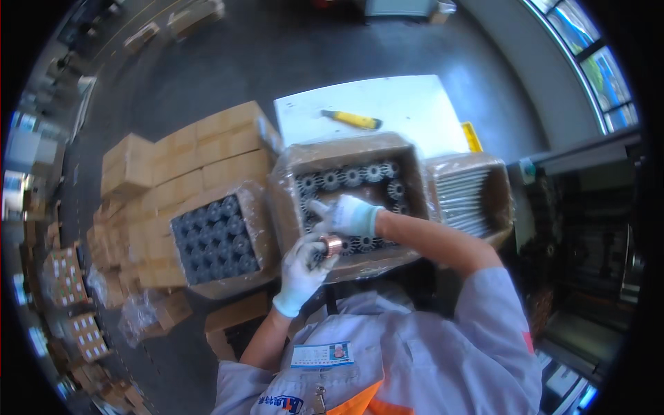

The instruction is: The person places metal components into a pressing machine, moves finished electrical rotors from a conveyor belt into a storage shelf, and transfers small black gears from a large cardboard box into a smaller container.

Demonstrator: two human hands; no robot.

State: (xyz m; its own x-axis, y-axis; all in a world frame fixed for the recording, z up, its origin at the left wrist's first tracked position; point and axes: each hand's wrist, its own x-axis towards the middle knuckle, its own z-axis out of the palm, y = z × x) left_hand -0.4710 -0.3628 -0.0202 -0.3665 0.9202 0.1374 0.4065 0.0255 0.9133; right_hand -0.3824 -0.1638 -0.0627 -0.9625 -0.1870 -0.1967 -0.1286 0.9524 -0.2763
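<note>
My left hand (302, 275), in a white knit glove, is closed round a small round part with a copper-coloured cylinder (331, 245), held at the near left edge of an open cardboard box (346, 266). My right hand (349, 216), gloved too, reaches over the box's left side with fingers stretched apart, close to the parts there; I cannot make out anything held in it. Dark toothed round parts (353, 176) stand in rows along the box's sides, with bare cardboard showing in the middle. My right hand and forearm hide some of them.
A box of dark cylindrical parts (218, 238) stands left, beside stacked closed cartons (207, 145). To the right is a plastic-lined box of pale rods (462, 200). A yellow utility knife (351, 120) lies on the white tabletop (408, 104) beyond. Dark machinery (588, 228) stands far right.
</note>
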